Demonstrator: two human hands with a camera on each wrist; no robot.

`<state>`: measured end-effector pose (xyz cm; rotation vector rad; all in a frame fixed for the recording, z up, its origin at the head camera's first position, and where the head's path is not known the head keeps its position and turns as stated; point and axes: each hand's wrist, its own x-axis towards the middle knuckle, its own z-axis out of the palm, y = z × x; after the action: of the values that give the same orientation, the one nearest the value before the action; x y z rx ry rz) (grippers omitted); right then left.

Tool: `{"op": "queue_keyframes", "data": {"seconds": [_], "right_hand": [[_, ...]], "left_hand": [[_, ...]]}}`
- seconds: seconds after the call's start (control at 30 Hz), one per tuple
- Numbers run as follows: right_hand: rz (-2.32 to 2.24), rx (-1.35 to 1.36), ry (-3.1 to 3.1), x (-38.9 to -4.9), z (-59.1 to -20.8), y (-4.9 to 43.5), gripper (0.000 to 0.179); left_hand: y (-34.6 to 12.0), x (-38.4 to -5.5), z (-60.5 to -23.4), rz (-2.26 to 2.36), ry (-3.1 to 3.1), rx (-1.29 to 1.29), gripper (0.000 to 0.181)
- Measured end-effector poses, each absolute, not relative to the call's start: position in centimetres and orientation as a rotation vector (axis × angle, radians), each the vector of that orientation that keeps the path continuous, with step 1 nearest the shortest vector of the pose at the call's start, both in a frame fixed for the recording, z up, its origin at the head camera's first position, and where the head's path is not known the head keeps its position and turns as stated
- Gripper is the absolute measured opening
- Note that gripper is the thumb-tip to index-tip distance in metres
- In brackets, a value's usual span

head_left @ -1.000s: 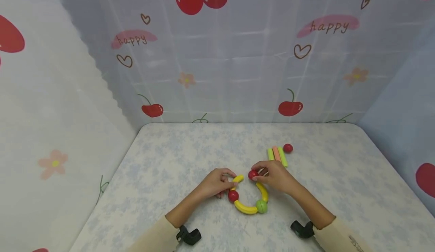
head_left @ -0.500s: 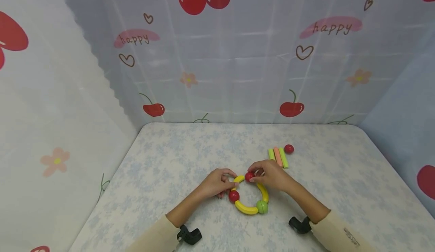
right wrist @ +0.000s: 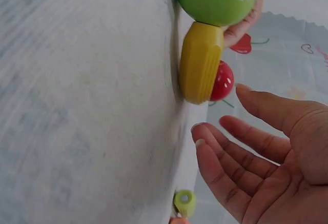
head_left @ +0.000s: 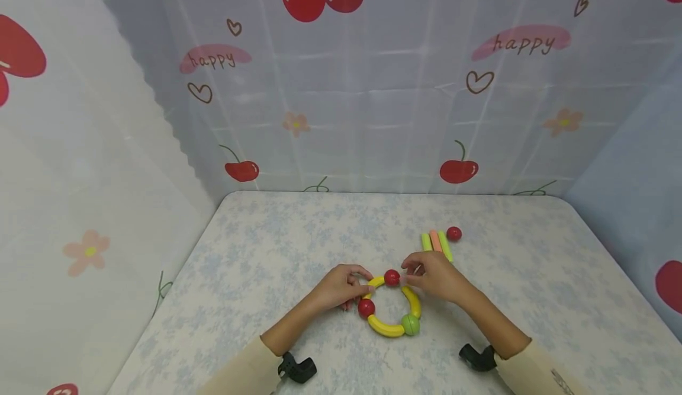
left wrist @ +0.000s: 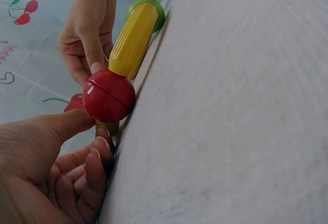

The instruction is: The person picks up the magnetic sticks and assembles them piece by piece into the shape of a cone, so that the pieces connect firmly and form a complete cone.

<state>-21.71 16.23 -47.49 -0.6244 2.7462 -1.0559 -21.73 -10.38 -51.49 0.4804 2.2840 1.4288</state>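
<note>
On the table lies a near ring of curved yellow pieces and balls. My left hand [head_left: 337, 286] pinches the upper-left yellow curved piece [head_left: 378, 281]. At that piece's far end sits a red ball [head_left: 391, 277], appearing to touch it. Fingers parted, my right hand [head_left: 434, 276] is just right of this ball and holds nothing. A second red ball [head_left: 366, 308] is at the left, then a lower yellow piece [head_left: 386, 327], a green ball [head_left: 410, 324] and a right yellow piece [head_left: 412, 301]. A small gap shows between the top ball and the right piece.
Behind my right hand lie two light-green sticks [head_left: 445, 247] with an orange stick [head_left: 436, 241] between them. Another red ball [head_left: 454, 233] is beside them. A patterned curtain [head_left: 341, 87] hangs behind the table [head_left: 277, 235].
My right hand brought the red ball left to the end of the upper-left yellow piece, let it go and drew back right. My left hand stayed on its piece.
</note>
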Motion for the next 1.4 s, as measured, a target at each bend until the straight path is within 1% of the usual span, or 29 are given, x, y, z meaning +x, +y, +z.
{"op": "queue_keyframes", "data": {"seconds": [0.23, 0.4, 0.77, 1.4], "right_hand": [[-0.984, -0.602, 2.722, -20.8, -47.3, 17.7, 0.016], [-1.033, -0.593, 2.618, -20.1, -47.4, 18.2, 0.017], [-1.011, -0.616, 2.597, -19.9, -47.8, 17.7, 0.02], [-0.93, -0.442, 2.702, -19.9, -47.7, 16.6, 0.019]], "left_hand": [[-10.4, -21.5, -51.2, 1.423, 2.289, 0.467, 0.024], [-10.4, -21.5, -51.1, 1.423, 2.281, 0.473, 0.025], [-10.4, -21.6, -51.2, 1.418, 2.286, 0.481, 0.026], [-10.3, -21.8, -51.4, 1.391, 2.297, 0.469, 0.026]]}}
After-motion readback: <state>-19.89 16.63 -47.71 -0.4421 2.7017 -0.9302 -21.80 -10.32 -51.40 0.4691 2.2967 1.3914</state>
